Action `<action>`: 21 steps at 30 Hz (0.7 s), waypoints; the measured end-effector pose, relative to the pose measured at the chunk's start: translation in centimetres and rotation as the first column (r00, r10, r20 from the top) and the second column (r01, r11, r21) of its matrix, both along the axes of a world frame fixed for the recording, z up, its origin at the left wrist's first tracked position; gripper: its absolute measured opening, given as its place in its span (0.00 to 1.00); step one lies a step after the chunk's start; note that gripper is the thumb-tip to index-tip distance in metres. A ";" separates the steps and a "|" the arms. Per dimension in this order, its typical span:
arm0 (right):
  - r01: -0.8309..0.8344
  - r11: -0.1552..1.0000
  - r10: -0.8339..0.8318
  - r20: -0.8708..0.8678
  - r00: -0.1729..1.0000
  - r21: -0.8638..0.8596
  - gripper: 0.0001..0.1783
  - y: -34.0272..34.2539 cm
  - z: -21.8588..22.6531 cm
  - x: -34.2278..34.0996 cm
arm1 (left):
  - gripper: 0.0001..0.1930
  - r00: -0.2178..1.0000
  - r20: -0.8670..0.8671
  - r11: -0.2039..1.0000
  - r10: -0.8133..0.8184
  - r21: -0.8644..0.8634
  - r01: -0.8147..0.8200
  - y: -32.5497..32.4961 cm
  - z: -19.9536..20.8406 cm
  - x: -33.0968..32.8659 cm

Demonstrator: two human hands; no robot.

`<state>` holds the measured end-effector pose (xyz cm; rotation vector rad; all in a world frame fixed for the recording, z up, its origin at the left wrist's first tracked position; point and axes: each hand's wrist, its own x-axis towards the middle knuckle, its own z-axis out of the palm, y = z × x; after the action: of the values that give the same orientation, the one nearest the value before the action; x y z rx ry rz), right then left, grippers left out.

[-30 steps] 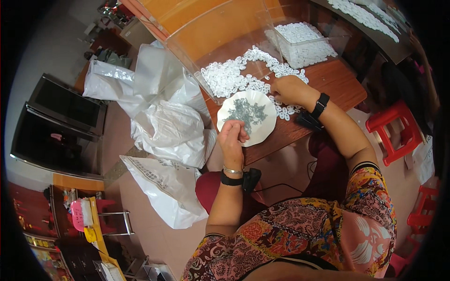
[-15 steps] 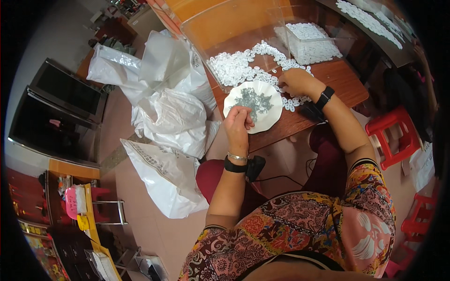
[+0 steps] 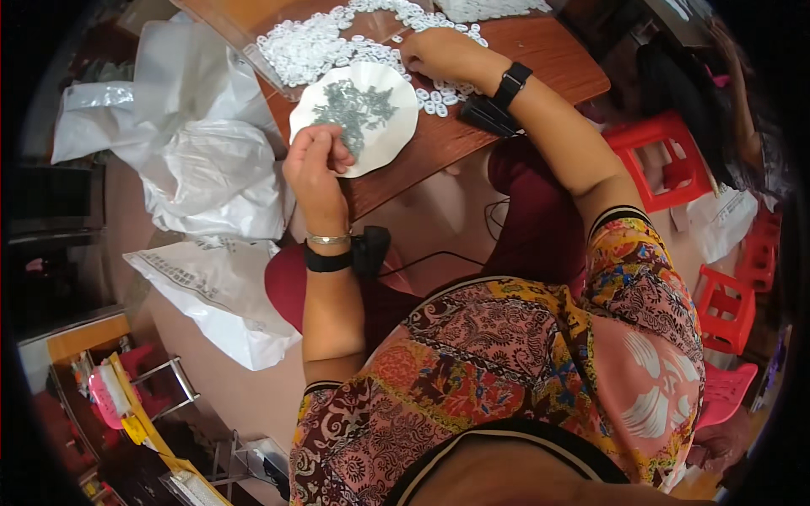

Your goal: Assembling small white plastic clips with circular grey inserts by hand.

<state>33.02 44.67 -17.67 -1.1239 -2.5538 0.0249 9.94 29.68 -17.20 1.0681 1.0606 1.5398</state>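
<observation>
A white, wavy-edged plate (image 3: 396,135) rests near the table's front edge, with a heap of small grey translucent pieces (image 3: 359,105) on it. Over its lower left rim, my left hand (image 3: 319,173) is closed, thumb and fingers curled together. Whatever it pinches is too small to make out. To the plate's right, my right hand (image 3: 449,59) reaches down among small white oval pieces with holes (image 3: 434,103). Its fingers are bent together and their tips are partly hidden. Many more such white pieces (image 3: 304,46) form a pile behind the plate.
Large white sacks (image 3: 211,169) stand left of the wooden table (image 3: 523,51). A black object (image 3: 489,116) lies by my right wrist at the table edge. Red stools (image 3: 662,160) stand on the right. A black cable (image 3: 439,255) hangs below the table.
My view has tilted, so the table, plate and hands now sit higher and further left in the picture. Both hands keep about the same places beside the plate.
</observation>
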 end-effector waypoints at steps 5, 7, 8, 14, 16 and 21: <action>0.036 0.986 -0.041 -0.027 0.999 -0.165 0.07 -1.2 3.2 1.1 | 0.10 1.000 0.014 1.000 0.007 -0.004 -0.007 -0.4 0.0 -0.6; -0.013 0.982 -0.008 -0.106 0.994 -0.189 0.07 -1.8 3.7 1.3 | 0.11 1.000 -0.024 1.000 0.007 -0.009 -0.007 -0.5 0.1 -0.8; -0.022 0.982 -0.001 -0.123 0.992 -0.186 0.08 -1.9 3.7 1.1 | 0.11 1.000 -0.025 1.000 0.004 -0.012 -0.004 -0.5 0.1 -0.8; 0.066 0.997 -0.064 0.074 0.995 -0.031 0.10 0.0 2.4 0.3 | 0.11 1.000 -0.028 1.000 0.001 -0.023 -0.001 -0.5 0.2 -0.5; 0.103 0.993 -0.104 0.014 0.994 0.050 0.10 0.8 2.5 0.7 | 0.11 1.000 -0.027 1.000 -0.006 -0.022 0.005 -0.4 0.2 -0.5; 0.136 0.991 -0.137 0.078 0.988 0.007 0.12 2.0 1.3 -0.2 | 0.11 1.000 -0.020 0.999 -0.023 -0.031 0.022 -0.2 -0.1 -0.5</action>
<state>32.86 46.71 -16.39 -1.3214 -2.5375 -0.0560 9.42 29.44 -17.28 1.0734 1.0795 1.4934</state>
